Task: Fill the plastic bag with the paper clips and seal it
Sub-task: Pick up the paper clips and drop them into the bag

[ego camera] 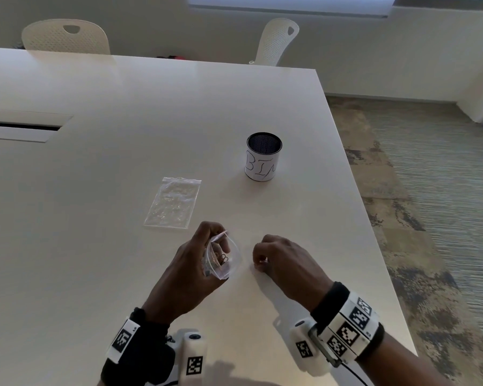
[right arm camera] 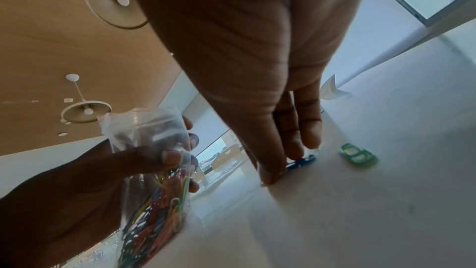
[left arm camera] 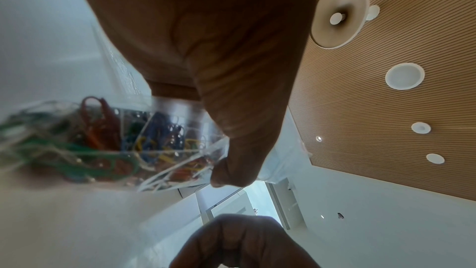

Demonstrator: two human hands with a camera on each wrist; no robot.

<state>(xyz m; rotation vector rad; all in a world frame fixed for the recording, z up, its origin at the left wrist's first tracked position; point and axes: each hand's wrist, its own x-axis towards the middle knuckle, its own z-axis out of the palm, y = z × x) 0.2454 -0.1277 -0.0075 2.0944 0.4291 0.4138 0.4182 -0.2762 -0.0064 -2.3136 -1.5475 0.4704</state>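
Note:
My left hand [ego camera: 215, 247] grips a small clear plastic bag [ego camera: 223, 259] upright just above the table, its mouth held open. Several coloured paper clips [right arm camera: 157, 207] fill its lower part, seen up close as a clip pile [left arm camera: 115, 142] in the left wrist view. To its right, my right hand [ego camera: 261, 261] is down on the table. Its thumb and fingertips [right arm camera: 293, 150] pinch a blue paper clip [right arm camera: 302, 161] lying on the surface. A green paper clip [right arm camera: 358, 156] lies loose just beyond the fingers.
A second clear plastic bag [ego camera: 173, 203] lies flat on the white table [ego camera: 123, 246] beyond my left hand. A black mesh cup with a white "BIN" label [ego camera: 264, 157] stands further back right. The table's right edge [ego camera: 374, 246] runs close to my right hand. Two chairs stand at the far side.

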